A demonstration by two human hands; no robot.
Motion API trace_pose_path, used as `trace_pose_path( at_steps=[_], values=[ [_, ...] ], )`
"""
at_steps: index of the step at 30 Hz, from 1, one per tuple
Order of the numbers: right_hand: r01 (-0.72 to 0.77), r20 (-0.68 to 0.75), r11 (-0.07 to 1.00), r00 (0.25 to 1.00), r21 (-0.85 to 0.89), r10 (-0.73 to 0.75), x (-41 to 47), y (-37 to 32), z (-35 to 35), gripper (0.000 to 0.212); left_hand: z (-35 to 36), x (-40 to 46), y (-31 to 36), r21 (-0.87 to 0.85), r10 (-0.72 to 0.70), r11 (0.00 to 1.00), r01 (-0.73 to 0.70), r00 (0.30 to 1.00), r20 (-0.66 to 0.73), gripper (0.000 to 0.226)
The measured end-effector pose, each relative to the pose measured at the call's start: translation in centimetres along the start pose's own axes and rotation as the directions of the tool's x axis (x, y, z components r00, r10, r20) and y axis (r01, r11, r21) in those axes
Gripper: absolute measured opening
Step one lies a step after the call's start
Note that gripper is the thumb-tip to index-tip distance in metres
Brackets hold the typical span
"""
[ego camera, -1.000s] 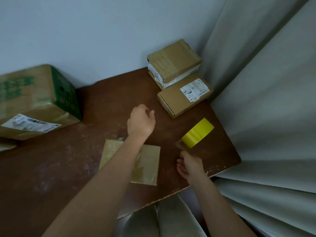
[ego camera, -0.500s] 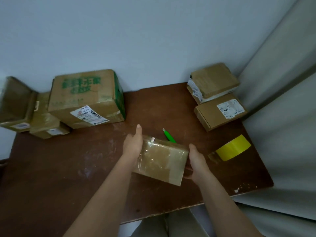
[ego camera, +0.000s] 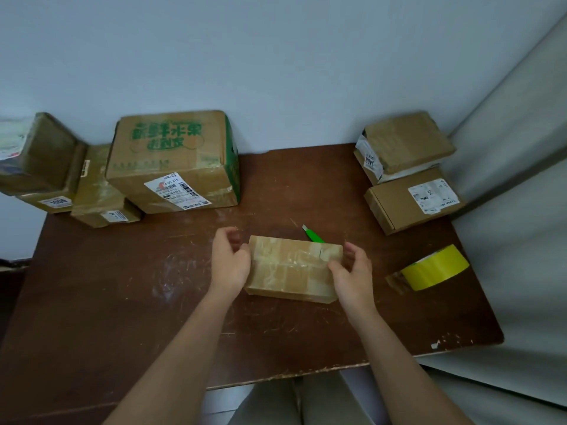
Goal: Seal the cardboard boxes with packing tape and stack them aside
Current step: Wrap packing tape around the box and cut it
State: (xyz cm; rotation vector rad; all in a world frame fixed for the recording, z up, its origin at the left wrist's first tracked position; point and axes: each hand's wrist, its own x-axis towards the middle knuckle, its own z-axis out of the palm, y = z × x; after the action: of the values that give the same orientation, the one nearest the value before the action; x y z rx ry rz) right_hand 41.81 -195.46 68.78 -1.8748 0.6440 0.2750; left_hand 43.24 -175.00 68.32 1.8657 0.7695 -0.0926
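Note:
A small cardboard box wrapped in clear tape lies flat in the middle of the brown table. My left hand is at its left end, thumb against the corner, fingers loosely curled just off the cardboard. At the right end my right hand grips the box, thumb on top and fingers round the far corner. A yellow roll of packing tape lies on the table to the right, apart from both hands.
A green utility knife lies just behind the small box. A large green-printed box and smaller boxes stand at the back left. Two boxes are stacked at the back right, by a grey curtain.
The small box, held tilted between both palms half a second ago, now lies flat on the table. My head has swung left, bringing the left boxes into view.

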Motion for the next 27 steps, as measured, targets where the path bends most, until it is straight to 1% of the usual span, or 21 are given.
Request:
trace_pose_path(
  at_steps=[1, 2, 4, 5, 7, 9, 10, 11, 13, 14, 15, 16, 17, 18, 20, 21, 27],
  values=[
    [0.073, -0.028, 0.991, 0.997, -0.115, -0.077, 0.1, -0.1, 0.1, 0.055, 0.0, 0.0, -0.2, 0.04, 0.064, 0.997, -0.064, 0.998, 0.0, 0.036],
    [0.164, -0.043, 0.958, 0.983, -0.237, -0.179, 0.2, -0.3, 0.3, 0.058, 0.1, 0.0, -0.3, 0.076, 0.105, 0.992, -0.106, 0.994, 0.005, 0.041],
    [0.331, -0.016, 0.843, 0.928, -0.423, -0.372, 0.7, -0.9, 0.9, 0.057, 0.2, 0.0, -0.6, 0.119, 0.159, 0.98, -0.159, 0.987, 0.008, 0.044],
    [0.382, 0.007, 0.794, 0.903, -0.472, -0.43, 1.1, -1.2, 1.4, 0.054, 0.3, -0.1, -0.7, 0.138, 0.185, 0.973, -0.183, 0.983, 0.002, 0.044],
    [0.414, 0.036, 0.749, 0.885, -0.516, -0.464, 1.8, -1.5, 2.4, 0.044, 0.4, -0.3, -0.8, 0.203, 0.263, 0.945, -0.255, 0.965, -0.014, 0.043],
    [0.381, 0.071, 0.738, 0.907, -0.557, -0.415, 2.4, -1.5, 3.1, 0.037, 0.4, -0.7, -0.7, 0.295, 0.399, 0.877, -0.38, 0.917, -0.005, 0.04],
    [0.364, 0.088, 0.727, 0.917, -0.581, -0.389, 2.6, -1.4, 3.3, 0.036, 0.4, -0.9, -0.7, 0.333, 0.485, 0.82, -0.466, 0.874, 0.028, 0.04],
    [0.358, 0.1, 0.716, 0.921, -0.6, -0.376, 2.7, -1.3, 3.4, 0.037, 0.4, -1.2, -0.7, 0.363, 0.573, 0.745, -0.56, 0.815, 0.082, 0.043],
    [0.358, 0.111, 0.706, 0.922, -0.611, -0.372, 2.9, -1.0, 3.5, 0.038, 0.6, -1.6, -1.1, 0.418, 0.702, 0.548, -0.725, 0.67, 0.241, 0.055],
    [0.363, 0.111, 0.706, 0.919, -0.609, -0.378, 2.9, -0.8, 3.4, 0.038, 0.9, -1.9, -1.3, 0.455, 0.724, 0.44, -0.774, 0.606, 0.331, 0.061],
    [0.369, 0.11, 0.707, 0.916, -0.604, -0.385, 2.9, -0.8, 3.4, 0.038, 1.3, -2.1, -1.4, 0.502, 0.715, 0.34, -0.795, 0.565, 0.411, 0.067],
    [0.374, 0.108, 0.709, 0.914, -0.598, -0.391, 2.9, -0.7, 3.4, 0.038, 1.7, -2.3, -1.5, 0.554, 0.686, 0.26, -0.791, 0.555, 0.47, 0.073],
    [0.379, 0.105, 0.71, 0.911, -0.593, -0.398, 2.9, -0.7, 3.4, 0.039, 2.1, -2.3, -1.7, 0.603, 0.649, 0.211, -0.769, 0.572, 0.502, 0.077],
    [0.385, 0.103, 0.708, 0.908, -0.592, -0.407, 2.9, -0.7, 3.4, 0.039, 2.5, -2.2, -1.7, 0.644, 0.614, 0.191, -0.741, 0.602, 0.511, 0.079],
    [0.392, 0.106, 0.698, 0.903, -0.6, -0.416, 3.0, -0.6, 3.4, 0.039, 2.8, -1.7, -1.8, 0.69, 0.585, 0.184, -0.7, 0.642, 0.496, 0.077],
    [0.392, 0.106, 0.697, 0.903, -0.601, -0.417, 3.0, -0.6, 3.4, 0.038, 2.8, -1.5, -1.8, 0.696, 0.588, 0.182, -0.695, 0.644, 0.49, 0.074],
    [0.412, 0.093, 0.702, 0.89, -0.581, -0.445, 3.0, -0.4, 3.4, 0.034, 3.0, -0.9, -0.7, 0.677, 0.657, 0.158, -0.719, 0.588, 0.472, 0.045]
  ],
)
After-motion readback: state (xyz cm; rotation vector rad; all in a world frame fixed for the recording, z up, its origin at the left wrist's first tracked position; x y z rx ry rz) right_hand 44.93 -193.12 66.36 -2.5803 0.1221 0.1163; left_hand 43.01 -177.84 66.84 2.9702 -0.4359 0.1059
